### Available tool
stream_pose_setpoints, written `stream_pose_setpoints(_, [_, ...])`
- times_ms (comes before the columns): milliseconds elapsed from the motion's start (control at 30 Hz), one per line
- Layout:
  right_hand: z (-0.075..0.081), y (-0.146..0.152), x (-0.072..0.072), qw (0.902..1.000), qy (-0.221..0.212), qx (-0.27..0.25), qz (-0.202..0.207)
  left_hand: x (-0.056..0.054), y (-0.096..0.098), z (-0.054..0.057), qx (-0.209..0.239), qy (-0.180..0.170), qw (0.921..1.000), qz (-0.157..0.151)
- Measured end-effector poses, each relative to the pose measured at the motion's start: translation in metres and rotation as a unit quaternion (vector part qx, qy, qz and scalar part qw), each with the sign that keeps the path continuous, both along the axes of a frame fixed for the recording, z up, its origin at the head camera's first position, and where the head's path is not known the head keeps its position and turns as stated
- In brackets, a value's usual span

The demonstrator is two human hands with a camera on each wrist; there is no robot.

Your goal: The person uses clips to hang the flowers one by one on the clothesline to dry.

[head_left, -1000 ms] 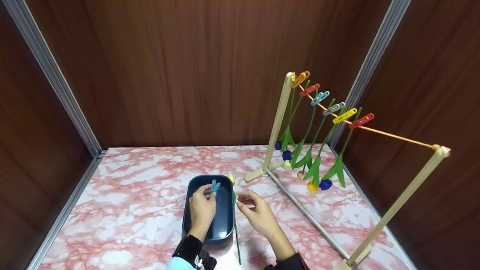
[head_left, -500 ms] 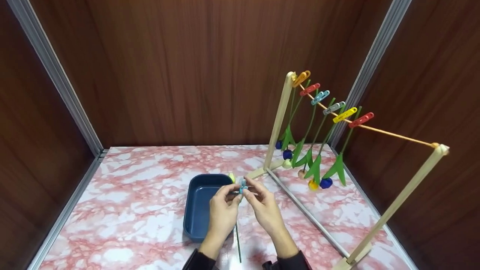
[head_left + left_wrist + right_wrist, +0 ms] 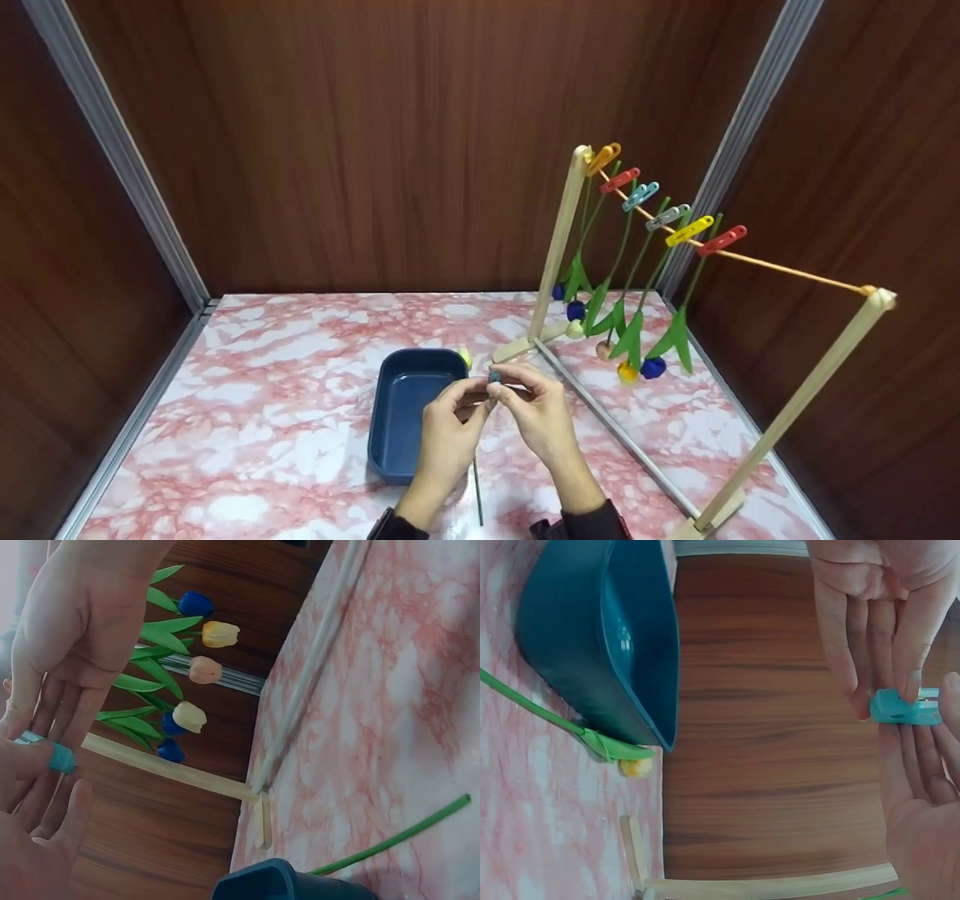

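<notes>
In front of the person, over the right edge of a dark blue basin (image 3: pixel 381 420), both hands meet at a light blue clothespin (image 3: pixel 889 706). The left hand (image 3: pixel 448 431) pinches it with its fingertips. From the other side the right hand (image 3: pixel 541 420) grips it between thumb and fingers. Fingers cover much of the clothespin in the head view. Lying on the table beside the basin is a pale yellow tulip (image 3: pixel 636 767), its green stem (image 3: pixel 478 495) reaching toward the person; the hands partly hide it from the head camera.
A wooden rack (image 3: pixel 559 247) stands at the right with an orange cord (image 3: pixel 795 274) strung across. Several tulips (image 3: pixel 220 634) hang from it head down by colored clothespins (image 3: pixel 690 231). Its silver base bar (image 3: pixel 615 424) crosses the marbled table (image 3: pixel 285 420). Brown wood-grain panels (image 3: pixel 360 150) surround the table.
The left hand has moved from over the basin to the right, bringing the blue clothespin to the right hand. The right hand's fingers have closed on it as well.
</notes>
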State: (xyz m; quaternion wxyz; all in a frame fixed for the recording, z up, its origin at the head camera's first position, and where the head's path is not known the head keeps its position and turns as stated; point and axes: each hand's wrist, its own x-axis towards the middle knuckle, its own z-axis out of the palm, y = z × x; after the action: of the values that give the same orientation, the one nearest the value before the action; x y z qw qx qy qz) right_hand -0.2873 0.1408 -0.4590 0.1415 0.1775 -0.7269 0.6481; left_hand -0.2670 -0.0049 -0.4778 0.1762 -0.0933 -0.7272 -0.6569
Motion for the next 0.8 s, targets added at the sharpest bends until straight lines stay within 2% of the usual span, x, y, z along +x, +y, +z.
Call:
stream_pose_setpoints(200, [-0.004,0.002,0.001,0.9997,0.008,0.001,-0.022,0.001,-0.001,-0.005,-0.024,0.013,0.9996,-0.008])
stream_pose_setpoints(333, [-0.006,0.005,-0.002,0.9994,0.007,-0.003,-0.034,-0.002,-0.003,-0.008,-0.041,0.029,0.9984,-0.026])
stream_pose_setpoints(433, [-0.006,0.008,-0.006,0.9984,0.018,-0.006,-0.053,-0.006,-0.006,-0.013,-0.102,0.043,0.9934,-0.031])
stream_pose_setpoints(500, [-0.005,0.011,-0.009,0.9973,0.028,-0.009,-0.068,-0.01,-0.009,-0.019,-0.186,0.051,0.9808,-0.026])
stream_pose_setpoints(533, [-0.005,0.012,-0.01,0.9966,0.034,-0.008,-0.075,-0.012,-0.009,-0.021,-0.236,0.053,0.9699,-0.023])
stream_pose_setpoints(567, [-0.004,0.013,-0.012,0.9959,0.039,-0.007,-0.081,-0.015,-0.01,-0.025,-0.291,0.057,0.9549,-0.021])
stream_pose_setpoints(600, [-0.004,0.013,-0.012,0.9954,0.044,-0.008,-0.084,-0.017,-0.011,-0.028,-0.346,0.062,0.9359,-0.019])
stream_pose_setpoints(633, [-0.003,0.015,-0.013,0.995,0.048,-0.009,-0.087,-0.02,-0.009,-0.032,-0.403,0.067,0.9125,-0.018])
stream_pose_setpoints(700, [-0.003,0.017,-0.013,0.9946,0.054,-0.011,-0.088,-0.027,-0.006,-0.038,-0.512,0.077,0.8557,-0.013])
stream_pose_setpoints(800, [-0.005,0.018,-0.01,0.9951,0.051,-0.016,-0.083,-0.034,0.0,-0.047,-0.634,0.079,0.7693,-0.005])
